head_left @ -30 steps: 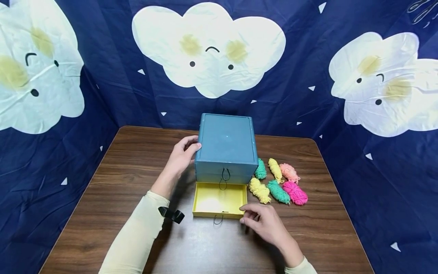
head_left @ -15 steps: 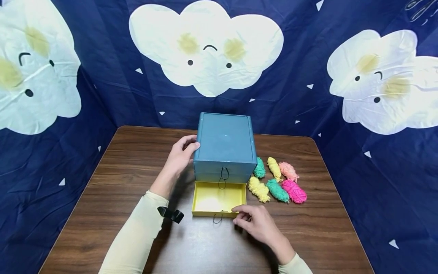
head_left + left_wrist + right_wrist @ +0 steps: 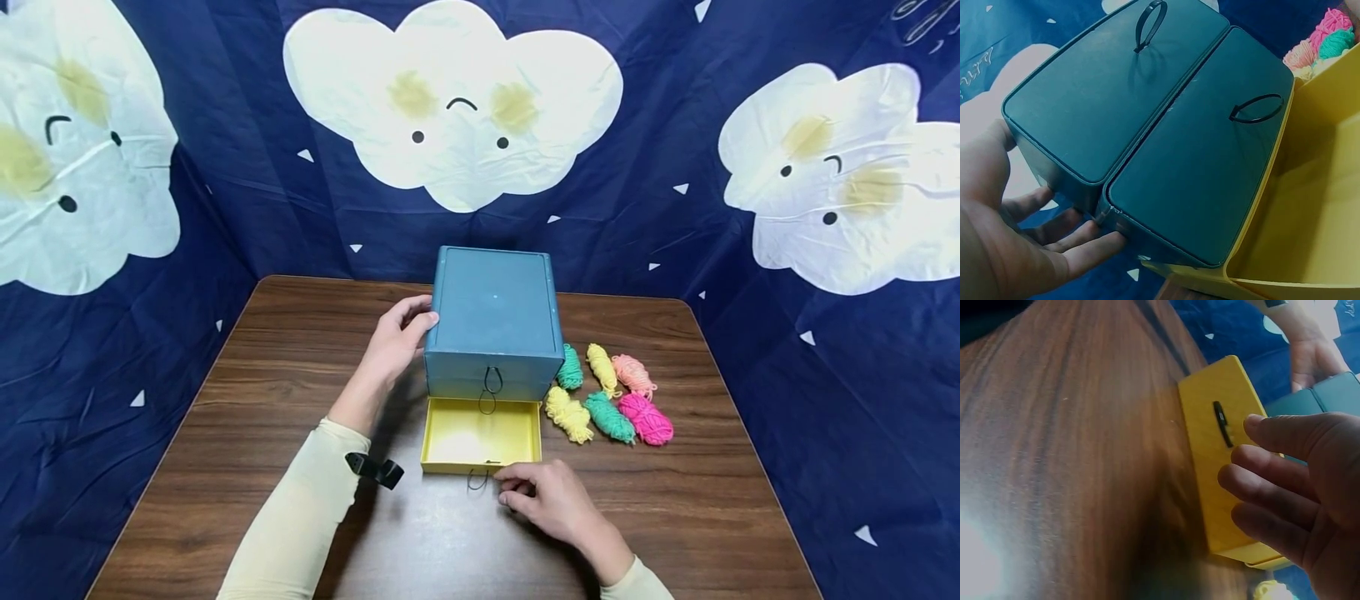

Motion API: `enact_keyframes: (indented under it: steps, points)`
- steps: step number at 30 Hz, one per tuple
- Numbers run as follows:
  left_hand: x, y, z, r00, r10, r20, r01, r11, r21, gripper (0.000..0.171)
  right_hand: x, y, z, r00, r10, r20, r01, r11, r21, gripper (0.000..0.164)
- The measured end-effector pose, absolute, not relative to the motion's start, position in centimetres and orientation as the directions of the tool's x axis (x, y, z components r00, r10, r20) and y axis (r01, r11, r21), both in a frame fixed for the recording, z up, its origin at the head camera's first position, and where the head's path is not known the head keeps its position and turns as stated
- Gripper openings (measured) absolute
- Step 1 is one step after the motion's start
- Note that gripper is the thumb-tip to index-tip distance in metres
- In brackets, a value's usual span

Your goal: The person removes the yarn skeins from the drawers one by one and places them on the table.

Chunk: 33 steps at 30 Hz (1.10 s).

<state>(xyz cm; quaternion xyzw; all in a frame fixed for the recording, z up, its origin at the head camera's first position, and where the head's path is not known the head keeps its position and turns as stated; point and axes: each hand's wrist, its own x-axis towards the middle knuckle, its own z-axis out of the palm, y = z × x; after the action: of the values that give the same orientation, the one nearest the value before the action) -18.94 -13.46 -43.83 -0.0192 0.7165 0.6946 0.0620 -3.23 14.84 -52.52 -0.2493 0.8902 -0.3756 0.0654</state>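
A blue drawer box (image 3: 495, 304) stands at the back middle of the table, its bottom yellow drawer (image 3: 457, 429) pulled out toward me. My left hand (image 3: 397, 337) rests on the box's left side; the left wrist view shows the fingertips against the blue side wall. Just in front of the yellow drawer's right front is my right hand (image 3: 551, 500), fingers loosely bent and holding nothing. In the right wrist view its fingertips lie close to the black loop handle (image 3: 1221, 424) on the drawer front; whether they touch the front I cannot tell.
To the right of the box lie several yarn skeins, among them a yellow skein (image 3: 569, 415), a green skein (image 3: 610, 418) and a pink skein (image 3: 647, 419). A blue cloth with white clouds (image 3: 465, 100) hangs behind the wooden table (image 3: 247, 400).
My right hand has moved left along the yellow drawer's front edge, from its right corner toward the loop handle. The left hand, box, drawer and yarn have stayed in place.
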Motion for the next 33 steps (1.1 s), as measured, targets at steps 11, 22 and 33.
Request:
enact_keyframes:
  steps: [11, 22, 33]
  points:
    - [-19.0, -13.5, -44.0, -0.991, 0.060, -0.119, -0.117, 0.041, 0.992, 0.049, -3.0, 13.6, -54.1, -0.809, -0.582, 0.080, -0.509, 0.626, -0.591, 0.024]
    - [-18.9, -13.5, -43.9, -0.991, 0.066, -0.113, -0.111, 0.026, 0.993, 0.049, -2.9, 12.7, -54.5, -0.824, -0.560, 0.084, -0.501, 0.653, -0.568, 0.030]
    - [-18.9, -13.5, -44.0, -0.991, 0.070, -0.118, -0.116, 0.035, 0.993, 0.050, -3.3, 12.3, -54.7, -0.851, -0.486, 0.199, -0.502, 0.640, -0.582, 0.014]
